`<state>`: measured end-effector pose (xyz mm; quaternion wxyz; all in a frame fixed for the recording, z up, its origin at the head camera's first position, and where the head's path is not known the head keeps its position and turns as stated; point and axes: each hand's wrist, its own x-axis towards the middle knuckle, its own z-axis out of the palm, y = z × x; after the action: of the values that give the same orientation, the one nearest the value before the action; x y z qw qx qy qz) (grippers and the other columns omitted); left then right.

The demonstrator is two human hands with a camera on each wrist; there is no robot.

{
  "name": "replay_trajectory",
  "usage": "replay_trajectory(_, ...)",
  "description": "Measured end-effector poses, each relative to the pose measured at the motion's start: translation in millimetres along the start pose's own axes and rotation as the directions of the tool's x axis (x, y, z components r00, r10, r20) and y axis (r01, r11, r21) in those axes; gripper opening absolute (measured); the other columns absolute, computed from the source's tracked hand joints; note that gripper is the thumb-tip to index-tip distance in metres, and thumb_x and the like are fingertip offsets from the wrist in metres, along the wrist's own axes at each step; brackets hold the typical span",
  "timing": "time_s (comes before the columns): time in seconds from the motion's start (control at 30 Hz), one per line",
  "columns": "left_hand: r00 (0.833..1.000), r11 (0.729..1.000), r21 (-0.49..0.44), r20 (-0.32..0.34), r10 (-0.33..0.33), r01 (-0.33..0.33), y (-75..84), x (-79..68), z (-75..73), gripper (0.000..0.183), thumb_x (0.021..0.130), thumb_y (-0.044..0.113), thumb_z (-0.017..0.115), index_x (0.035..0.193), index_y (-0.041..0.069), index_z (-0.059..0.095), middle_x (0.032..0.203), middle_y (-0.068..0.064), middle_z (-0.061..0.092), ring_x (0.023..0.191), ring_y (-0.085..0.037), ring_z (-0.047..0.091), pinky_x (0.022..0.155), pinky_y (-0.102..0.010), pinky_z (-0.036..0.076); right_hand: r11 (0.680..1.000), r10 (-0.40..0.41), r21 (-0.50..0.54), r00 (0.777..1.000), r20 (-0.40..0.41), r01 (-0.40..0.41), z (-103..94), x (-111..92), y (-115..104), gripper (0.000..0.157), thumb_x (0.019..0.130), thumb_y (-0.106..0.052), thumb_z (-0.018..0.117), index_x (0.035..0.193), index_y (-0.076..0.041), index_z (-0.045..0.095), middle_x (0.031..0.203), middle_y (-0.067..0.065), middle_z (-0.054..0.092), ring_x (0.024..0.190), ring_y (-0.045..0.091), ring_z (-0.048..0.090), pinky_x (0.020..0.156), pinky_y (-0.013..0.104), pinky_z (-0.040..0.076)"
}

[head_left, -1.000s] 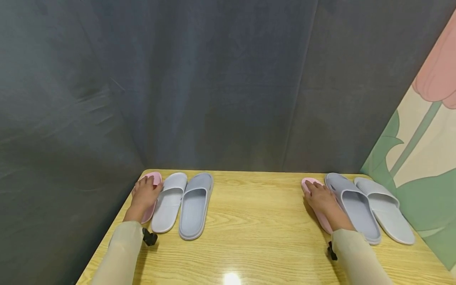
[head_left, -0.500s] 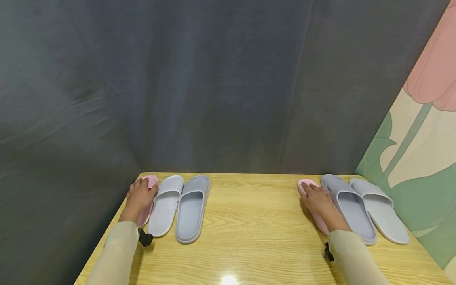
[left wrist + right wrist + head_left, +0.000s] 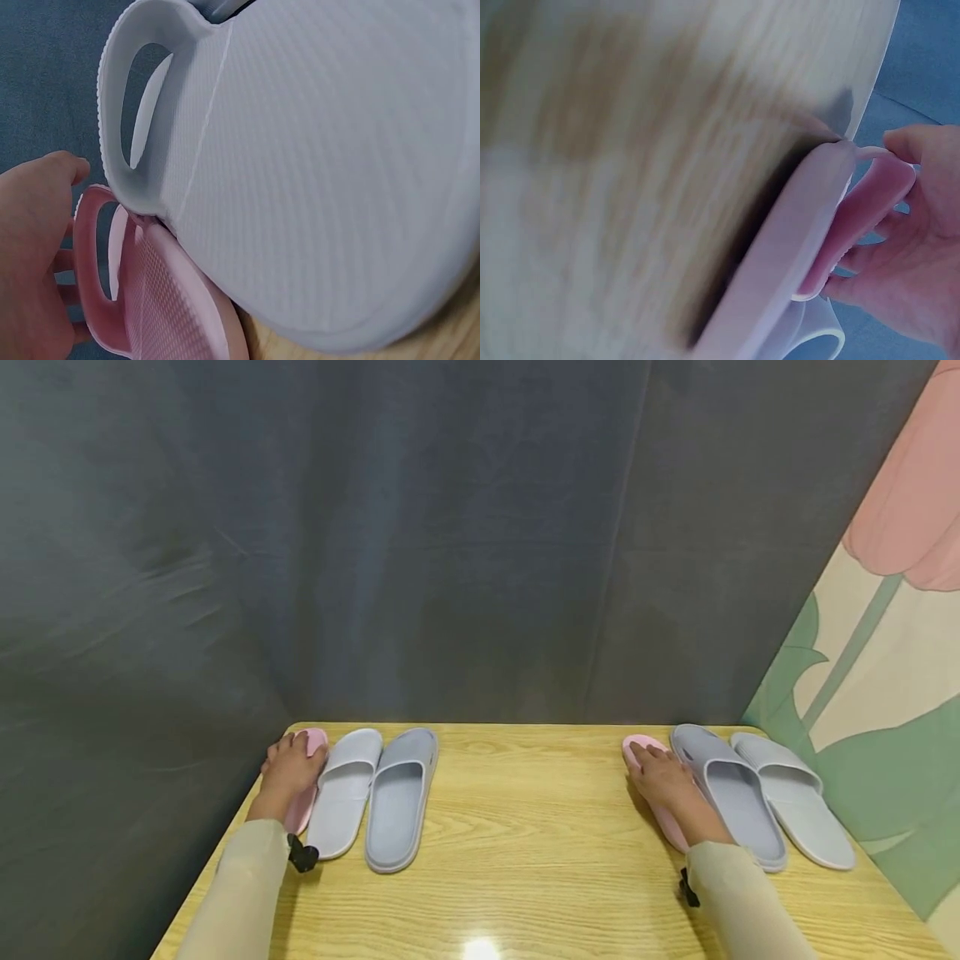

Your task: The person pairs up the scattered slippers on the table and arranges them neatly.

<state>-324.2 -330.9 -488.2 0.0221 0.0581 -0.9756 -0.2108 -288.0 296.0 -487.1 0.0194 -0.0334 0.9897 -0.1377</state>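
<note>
At the table's far left, a pink slipper [image 3: 302, 808] lies partly under my left hand [image 3: 288, 768]. That hand spans its strap [image 3: 94, 277], thumb on the side of the neighbouring white slipper [image 3: 341, 814], fingers partly hidden beyond the strap. A grey-blue slipper [image 3: 395, 818] lies to the right of the white one. On the right side, my right hand [image 3: 667, 781] grips another pink slipper [image 3: 671, 828] across its strap [image 3: 866, 217], thumb on one edge and fingers on the other. Dark shadow runs along that slipper's sole in the right wrist view.
Right of the right-hand pink slipper lie a grey-blue slipper [image 3: 742, 810] and a white slipper [image 3: 810, 818]. Bare wooden table [image 3: 517, 827] separates the two groups. A dark curtain [image 3: 450, 568] stands behind and left; a flower-painted panel [image 3: 892, 693] borders the right.
The whole head view has shifted slightly, so everything sits a little farther left in it. Both hands stay on the pink slippers, with no clear movement relative to the table.
</note>
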Motion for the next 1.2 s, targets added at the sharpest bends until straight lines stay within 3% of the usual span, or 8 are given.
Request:
replay_trajectory(0.67, 0.999, 1.000, 0.001, 0.031, 0.012, -0.012, -4.4, 4.8, 5.9, 0.074, 0.104, 0.043, 0.041, 0.152, -0.010, 0.026, 0.157, -0.039, 0.014, 0.140, -0.063, 0.014, 0.106, -0.077, 0.016, 1.000, 0.008, -0.023, 1.000, 0.002, -0.008, 0.0, 0.2, -1.3, 0.054, 0.105, -0.025, 0.043, 0.152, 0.002, 0.037, 0.149, 0.037, 0.038, 0.136, 0.064, 0.031, 0.106, 0.077, 0.024)
replay_trajectory(0.93, 0.997, 0.999, 0.008, 0.061, -0.048, 0.047, -5.0, 7.5, 8.3, 0.078, 0.103, 0.048, 0.041, 0.155, -0.006, 0.021, 0.159, -0.037, 0.011, 0.143, -0.061, 0.009, 0.108, -0.078, 0.013, 1.000, 0.009, -0.012, 1.000, -0.003, -0.009, 3.1, 2.0, 0.4, 0.054, 0.105, -0.024, 0.042, 0.152, 0.002, 0.037, 0.150, 0.037, 0.037, 0.136, 0.064, 0.030, 0.106, 0.077, 0.023)
replay_trajectory(1.2, 0.996, 0.998, 0.009, 0.065, -0.059, 0.059, -6.8, 11.0, 10.5, 0.077, 0.102, 0.048, 0.042, 0.156, -0.003, 0.022, 0.159, -0.036, 0.013, 0.143, -0.059, 0.011, 0.103, -0.083, 0.016, 1.000, -0.008, -0.026, 1.000, -0.029, 0.007, 3.2, 1.0, -0.4, 0.053, 0.104, -0.024, 0.044, 0.150, 0.002, 0.040, 0.147, 0.036, 0.041, 0.134, 0.063, 0.033, 0.105, 0.077, 0.026)
